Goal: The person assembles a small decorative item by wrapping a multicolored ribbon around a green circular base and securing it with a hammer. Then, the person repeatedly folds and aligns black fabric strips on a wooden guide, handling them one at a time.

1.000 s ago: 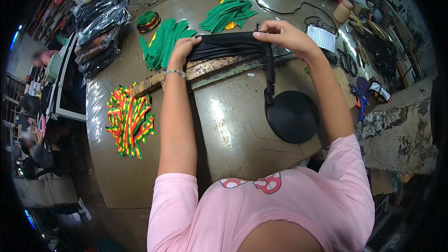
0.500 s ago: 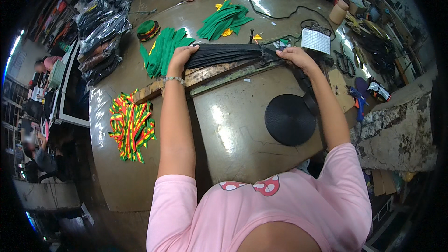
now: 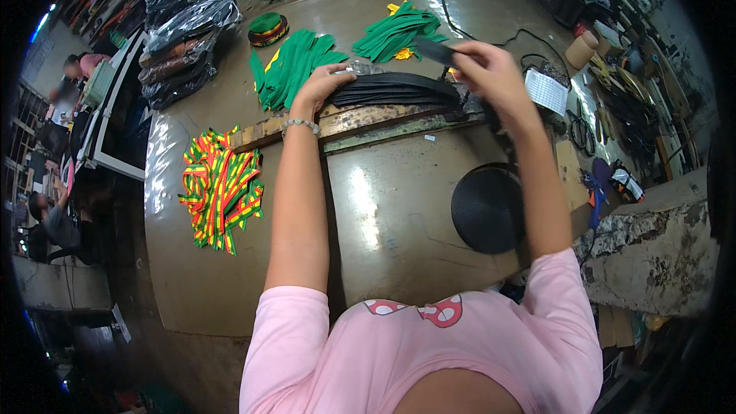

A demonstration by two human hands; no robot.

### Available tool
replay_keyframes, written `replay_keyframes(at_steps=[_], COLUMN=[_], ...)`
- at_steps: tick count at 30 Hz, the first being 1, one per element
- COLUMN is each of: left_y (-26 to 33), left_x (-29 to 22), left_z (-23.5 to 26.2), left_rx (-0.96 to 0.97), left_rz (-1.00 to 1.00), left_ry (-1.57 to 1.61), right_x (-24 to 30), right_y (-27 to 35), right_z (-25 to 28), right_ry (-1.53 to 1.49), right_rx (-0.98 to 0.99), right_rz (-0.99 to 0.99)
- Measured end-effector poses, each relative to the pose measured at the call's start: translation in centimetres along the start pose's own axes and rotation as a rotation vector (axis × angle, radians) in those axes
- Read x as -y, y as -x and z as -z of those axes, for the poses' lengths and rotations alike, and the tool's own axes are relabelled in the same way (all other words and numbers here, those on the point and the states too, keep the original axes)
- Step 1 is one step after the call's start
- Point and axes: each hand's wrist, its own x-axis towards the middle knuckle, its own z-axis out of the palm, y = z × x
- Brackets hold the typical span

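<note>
A bundle of long black webbing straps (image 3: 395,90) lies lengthwise along a worn wooden bar (image 3: 280,129) on the table. My left hand (image 3: 326,86) is closed over the bundle's left end, fingers bent round it. Above the bundle's right end, my right hand (image 3: 491,77) pinches a loose black strap end (image 3: 435,51), which points left and is blurred by motion. A large coiled roll of black webbing (image 3: 487,211) rests on the table below my right forearm. A dark strip runs up from that roll toward the bar's right end, partly hidden by my arm.
Green ribbon strips (image 3: 295,69) and a second green pile (image 3: 399,31) lie beyond the bar, near a round green-rimmed roll (image 3: 268,28). Striped ribbon pieces (image 3: 222,188) sit at left. Scissors (image 3: 581,134), a white sheet (image 3: 547,92) and a blue-handled tool (image 3: 594,192) are at right.
My right hand has risen and moved away from the bar, now with a strap end in its fingers. My left hand has stayed on the bundle. The view has shifted slightly.
</note>
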Motion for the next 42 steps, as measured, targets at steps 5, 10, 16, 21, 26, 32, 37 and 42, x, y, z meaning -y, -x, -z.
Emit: replay_keyframes(at_steps=[5,10,16,21,26,32,37,42], left_y=[-0.2,-0.6,-2.5,-3.0,-2.8,-2.4,-2.1,-2.1], left_x=[0.2,0.5,2.3,2.8,2.5,1.8,1.5,1.6], left_z=[0.5,0.4,-0.4,-0.4,-0.4,-0.2,-0.3,-0.4], left_rx=[0.084,-0.037,-0.169,-0.232,-0.251,-0.163,-0.18,-0.188], left_rz=[-0.003,-0.014,-0.068,-0.086,-0.068,0.02,-0.01,0.0], left_ry=[-0.002,0.017,-0.017,-0.03,-0.092,-0.096,-0.151,-0.144], right_x=[-3.8,-8.9,-6.4,-1.7,0.5,-4.7,-10.5,-13.3], right_y=[-7.8,-10.7,-9.9,-4.4,1.2,1.1,1.4,1.4], right_z=[-10.5,-12.3,-10.6,-5.9,1.0,6.7,6.5,6.0], right_ry=[0.142,0.328,0.291,0.215,0.197,-0.009,0.209,0.396], right_rx=[0.047,-0.007,0.133,0.382,0.161,0.072,0.08,0.064], right_rz=[0.081,-0.043,-0.167,-0.115,0.162,-0.309,-0.407,-0.295])
